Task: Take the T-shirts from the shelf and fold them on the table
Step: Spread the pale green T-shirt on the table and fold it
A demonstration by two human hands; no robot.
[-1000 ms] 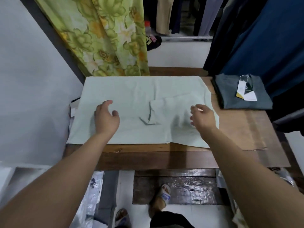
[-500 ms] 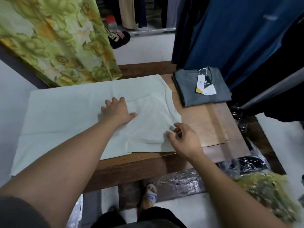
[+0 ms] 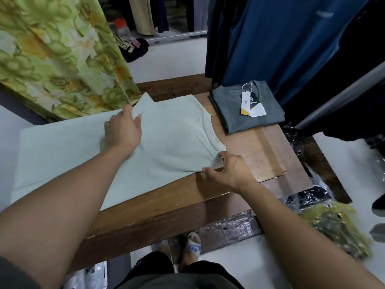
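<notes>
Pale mint-green cotton T-shirt (image 3: 170, 142): lies spread flat over the left and middle of the brown wooden table (image 3: 260, 151), its near hem along the table's front edge, its left part reaching past the table's left edge, its neckline toward the right.

Left hand (image 3: 123, 132): over the shirt near the table's back edge, fingers curled and pinching a flap of the fabric, which stands lifted above the rest of the shirt.

Right hand (image 3: 229, 172): at the shirt's near right corner, close to the table's front edge; fingers bent and gathered on the cloth edge, thumb apart and touching the hem.

Folded dark grey T-shirt (image 3: 245, 113): at the table's back right corner, well apart from the green shirt, a white, black and yellow paper swing tag (image 3: 251, 105) lying on top.

Green and yellow floral curtain (image 3: 58, 55): hangs behind the table's back left corner.

Dark blue garments (image 3: 291, 42): hang behind the back right corner.

Clear plastic bags (image 3: 325, 211): on the floor off the table's right edge.
</notes>
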